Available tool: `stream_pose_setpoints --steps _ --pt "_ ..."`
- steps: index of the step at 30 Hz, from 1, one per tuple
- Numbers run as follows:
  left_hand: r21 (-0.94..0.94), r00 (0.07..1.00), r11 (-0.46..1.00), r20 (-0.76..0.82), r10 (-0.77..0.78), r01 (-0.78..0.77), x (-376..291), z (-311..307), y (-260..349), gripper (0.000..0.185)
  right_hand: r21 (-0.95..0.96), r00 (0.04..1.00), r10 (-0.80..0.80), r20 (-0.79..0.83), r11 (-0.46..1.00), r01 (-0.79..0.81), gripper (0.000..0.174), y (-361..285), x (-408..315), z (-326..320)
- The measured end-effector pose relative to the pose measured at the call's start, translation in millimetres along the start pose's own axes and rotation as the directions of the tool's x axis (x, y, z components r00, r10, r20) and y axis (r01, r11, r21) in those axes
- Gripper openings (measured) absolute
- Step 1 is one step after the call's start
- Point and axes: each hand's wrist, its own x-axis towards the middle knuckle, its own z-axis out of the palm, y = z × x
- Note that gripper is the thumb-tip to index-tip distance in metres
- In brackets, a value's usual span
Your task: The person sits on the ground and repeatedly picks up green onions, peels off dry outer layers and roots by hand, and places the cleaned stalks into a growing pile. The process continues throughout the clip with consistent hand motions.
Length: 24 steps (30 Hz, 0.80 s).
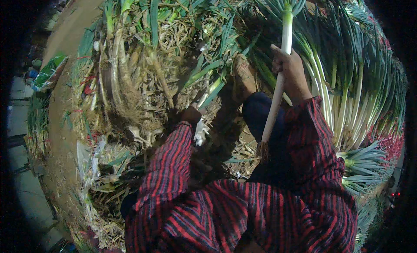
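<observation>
My right hand (291, 72) grips a long green onion (287, 34) by its pale stem, with the leaves up and the roots down over my dark trouser leg. My left hand (191, 115) is low among the plants, in shadow, at the base of a stalk (210, 90) with green leaves; its fingers are mostly hidden, so its hold is unclear. Left of it lie untrimmed green onions (122, 67) with dry skins and tangled roots. To the right, a row of cleaned green onions (348, 103) shows white stems and dark green leaves.
Dry leaf litter (176, 54) covers much of the ground before me. A foot (243, 77) rests near the middle. Clear plastic film (85, 158) lies at the left, and a green bag (50, 72) farther left on bare soil. More leafy tops (363, 163) lie beside my right elbow.
</observation>
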Motion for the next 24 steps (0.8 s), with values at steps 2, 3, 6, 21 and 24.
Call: stream_pose_setpoints --steps 2,3,6,21,24 --pt "-0.273 0.997 0.960 0.023 0.070 -0.061 -24.5 -21.9 0.0 0.034 0.065 0.997 -0.029 0.066 0.998 0.025 0.029 9.9 13.1 -13.5" --pt "-0.493 0.990 0.865 0.055 0.130 -0.086 -39.2 -34.5 1.6 0.032 -0.043 0.999 -0.030 -0.009 0.999 0.030 0.032 14.1 20.4 -20.0" --pt "-0.994 0.903 0.009 0.104 0.418 0.111 -100.0 -77.0 -1.7 0.029 -0.463 0.964 -0.179 -0.194 0.884 0.071 0.049 22.3 35.0 -24.3" --pt "-0.963 0.688 0.268 0.177 0.704 -0.026 -265.5 -120.0 26.6 0.033 0.211 0.642 -0.020 0.766 0.952 -0.221 0.044 -33.1 -112.6 109.0" --pt "-0.733 0.830 0.413 -0.382 0.407 -0.540 -268.0 -140.9 65.5 0.048 0.295 0.629 -0.106 0.770 0.933 -0.204 0.037 -26.3 -109.7 112.7"
